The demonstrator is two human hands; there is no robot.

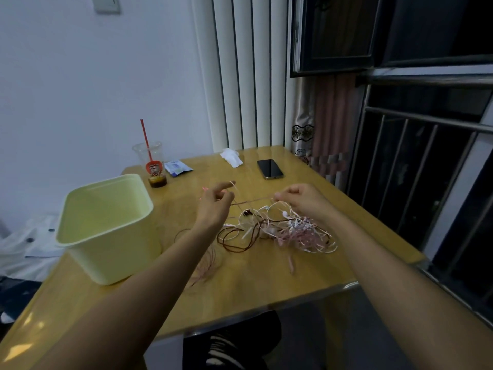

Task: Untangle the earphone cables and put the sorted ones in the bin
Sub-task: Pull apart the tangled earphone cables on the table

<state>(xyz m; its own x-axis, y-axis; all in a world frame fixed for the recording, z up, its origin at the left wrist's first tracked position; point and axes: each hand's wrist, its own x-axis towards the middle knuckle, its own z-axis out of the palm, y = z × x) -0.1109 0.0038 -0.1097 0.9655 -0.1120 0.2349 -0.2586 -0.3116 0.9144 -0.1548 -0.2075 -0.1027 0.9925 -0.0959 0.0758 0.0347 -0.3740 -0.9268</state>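
A tangle of white, pink and brown earphone cables lies on the wooden table in front of me. My left hand is raised above the table and pinches a thin pink cable between its fingers. My right hand grips the other end of that stretch, just above the tangle. The cable runs taut between the two hands. A pale yellow-green plastic bin stands at the left of the table, and its inside looks bare.
A plastic cup with a red straw stands behind the bin, next to a blue packet. A crumpled tissue and a dark phone lie at the table's far side. Window bars run along the right.
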